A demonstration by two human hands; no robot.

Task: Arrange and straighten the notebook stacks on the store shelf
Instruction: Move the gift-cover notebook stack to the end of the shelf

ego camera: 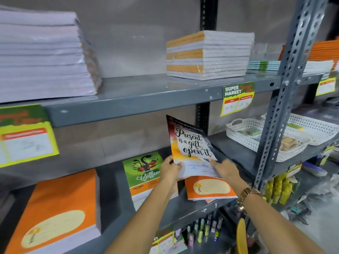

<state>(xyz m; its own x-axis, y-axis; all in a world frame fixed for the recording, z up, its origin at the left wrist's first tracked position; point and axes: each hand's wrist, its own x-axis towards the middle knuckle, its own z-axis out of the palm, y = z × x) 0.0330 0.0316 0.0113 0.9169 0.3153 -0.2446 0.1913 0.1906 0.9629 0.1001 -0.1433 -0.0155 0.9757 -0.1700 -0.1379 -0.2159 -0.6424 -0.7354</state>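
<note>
A notebook with "Present is a gift, open it" on its cover point(190, 145) is tilted up off the middle shelf point(183, 204). My left hand point(169, 170) grips its lower left edge. My right hand point(224, 168) holds its lower right corner, thumb on the cover. Under it lies an orange notebook stack point(209, 189), slightly fanned. A green "Coffee" notebook stack point(145, 175) stands just left of my left hand. A tall orange notebook stack point(56, 211) sits at the shelf's left end.
The upper shelf point(146, 96) carries a big white stack point(42, 57), an orange-and-white wrapped stack point(209, 55) and thin blue-green notebooks point(264, 66). White baskets point(256, 136) sit right. A perforated metal upright point(282, 99) stands at right. Small bottles point(201, 230) fill the shelf below.
</note>
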